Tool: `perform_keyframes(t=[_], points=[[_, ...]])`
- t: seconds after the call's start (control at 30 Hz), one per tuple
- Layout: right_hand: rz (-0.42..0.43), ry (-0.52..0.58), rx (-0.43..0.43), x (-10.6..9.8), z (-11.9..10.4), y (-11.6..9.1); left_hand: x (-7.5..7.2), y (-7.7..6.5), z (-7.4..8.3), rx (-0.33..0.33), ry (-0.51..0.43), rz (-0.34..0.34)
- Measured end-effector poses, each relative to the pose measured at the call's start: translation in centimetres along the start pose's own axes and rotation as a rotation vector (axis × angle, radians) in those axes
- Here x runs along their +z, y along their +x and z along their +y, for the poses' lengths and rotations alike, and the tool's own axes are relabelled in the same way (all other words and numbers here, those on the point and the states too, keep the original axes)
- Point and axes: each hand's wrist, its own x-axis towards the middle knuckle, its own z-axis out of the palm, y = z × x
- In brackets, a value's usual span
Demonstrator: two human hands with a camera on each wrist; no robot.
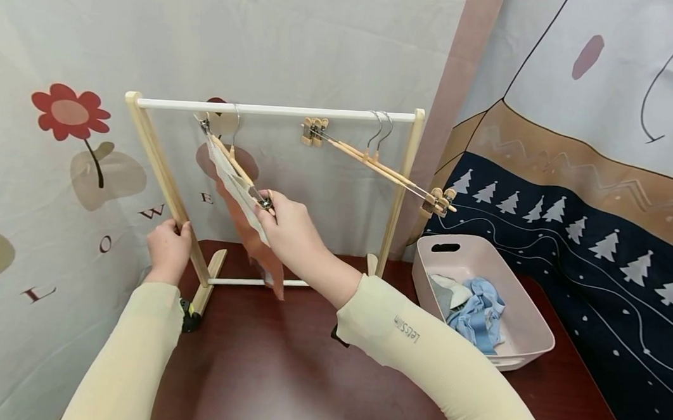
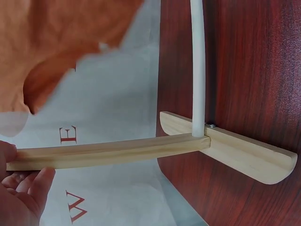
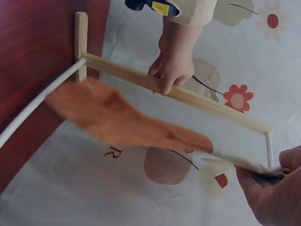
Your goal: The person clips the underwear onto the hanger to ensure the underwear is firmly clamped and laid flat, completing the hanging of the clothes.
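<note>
Orange cloth (image 3: 124,117) blurred, right-wrist view.

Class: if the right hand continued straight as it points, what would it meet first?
Probably the orange and white garment on the clip hanger that the right hand grips, though depth is unclear.

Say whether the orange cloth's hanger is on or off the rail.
On: the hanger has its metal hook over the white rail.

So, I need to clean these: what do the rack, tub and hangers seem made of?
Rack: apparently smooth, pale wood, by its faint grain; its even white rails could be coated metal or plastic.
Tub: probably matte plastic, by its seamless, moulded shape.
Hangers: likely smooth wood, by their tan colour; hooks probably metal, by their silvery shine.
</note>
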Motion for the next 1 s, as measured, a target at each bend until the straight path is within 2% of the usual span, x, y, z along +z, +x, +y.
perform_keyframes(t=[0.13,0.37,0.6,0.8,0.9,1.0], points=[[-0.005,-0.028,-0.017,0.5,-0.2,0.4,0.1,0.0,-0.1,0.008,-0.005,0.009],[-0.011,0.016,0.015,1.2,0.1,0.8,0.2,0.1,-0.3,0.025,-0.003,0.011],[-0.023,0.023,-0.013,0.7,0.8,0.4,0.2,0.1,-0.3,0.013,-0.003,-0.006],[-0.101,-0.009,-0.02,-0.1,2.1,-1.2,0.2,0.1,-0.4,0.003,-0.014,-0.019],[-0.137,-0.041,0.005,-0.5,2.7,-2.7,0.2,0.1,-0.3,0.009,-0.013,-0.01],[-0.173,-0.12,-0.008,-1.1,3.8,-4.6,0.3,0.1,-0.3,0.013,-0.009,0.006]])
